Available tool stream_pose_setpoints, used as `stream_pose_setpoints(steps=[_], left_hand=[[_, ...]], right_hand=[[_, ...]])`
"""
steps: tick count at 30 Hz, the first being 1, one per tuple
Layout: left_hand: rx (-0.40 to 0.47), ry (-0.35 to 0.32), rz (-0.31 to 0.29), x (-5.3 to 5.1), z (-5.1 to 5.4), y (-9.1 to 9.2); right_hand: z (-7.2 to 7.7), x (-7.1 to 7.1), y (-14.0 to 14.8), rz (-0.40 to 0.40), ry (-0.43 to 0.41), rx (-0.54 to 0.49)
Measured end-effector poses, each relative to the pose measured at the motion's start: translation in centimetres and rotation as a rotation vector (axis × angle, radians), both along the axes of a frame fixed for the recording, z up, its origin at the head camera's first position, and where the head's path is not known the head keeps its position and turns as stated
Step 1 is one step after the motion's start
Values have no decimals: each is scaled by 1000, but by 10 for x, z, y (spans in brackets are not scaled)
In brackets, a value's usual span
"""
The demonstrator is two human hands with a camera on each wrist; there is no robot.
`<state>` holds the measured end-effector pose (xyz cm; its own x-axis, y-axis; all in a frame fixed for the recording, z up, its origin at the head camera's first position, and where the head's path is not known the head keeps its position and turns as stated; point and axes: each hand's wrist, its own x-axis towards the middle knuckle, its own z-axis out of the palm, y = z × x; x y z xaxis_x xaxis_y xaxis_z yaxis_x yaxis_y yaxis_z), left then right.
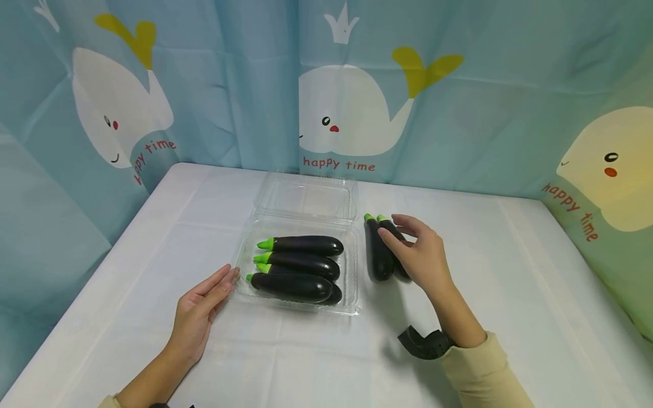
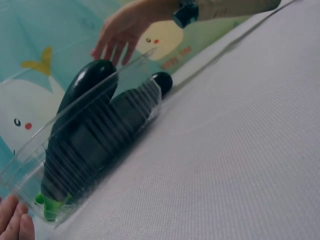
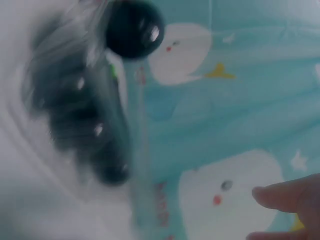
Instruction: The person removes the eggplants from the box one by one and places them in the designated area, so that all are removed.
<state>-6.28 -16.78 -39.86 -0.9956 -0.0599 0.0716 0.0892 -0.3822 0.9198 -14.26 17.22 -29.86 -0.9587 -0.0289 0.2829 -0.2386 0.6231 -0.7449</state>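
A clear plastic clamshell box point(image 1: 352, 306) lies with its lid folded back on the white table. Several dark purple eggplants point(image 1: 306, 245) with green stems are inside, some stacked on others. My left hand point(image 1: 201, 311) rests its extended fingers against the box's left edge; the left wrist view shows its fingertips point(image 2: 15, 220) by the box corner. Right of the box, two more eggplants point(image 1: 378, 249) lie side by side on the table. My right hand point(image 1: 420, 255) is over them, thumb and fingers apart, partly covering the right one. Blur softens the right wrist view.
The transparent lid point(image 1: 306, 195) extends toward the back of the table point(image 1: 484, 283). Behind stands a blue curtain point(image 1: 255, 85) printed with white whales. A black strap mount point(image 1: 425, 343) sits on the right wrist beside a beige sleeve point(image 1: 482, 374).
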Motion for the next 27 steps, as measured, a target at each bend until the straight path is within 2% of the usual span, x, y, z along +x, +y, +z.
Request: stream_pose_setpoints(steps=[8, 16, 20, 27], left_hand=[[-7, -7, -3, -1, 1, 0], [-28, -26, -3, 1, 1, 0], [-29, -20, 4, 0, 1, 0], [-43, -27, 11, 0, 1, 1]], right_hand=[[14, 9, -14, 73, 18, 5], [17, 17, -28, 188, -26, -19], [18, 19, -34, 211, -19, -19], [18, 26, -47, 271, -15, 73]])
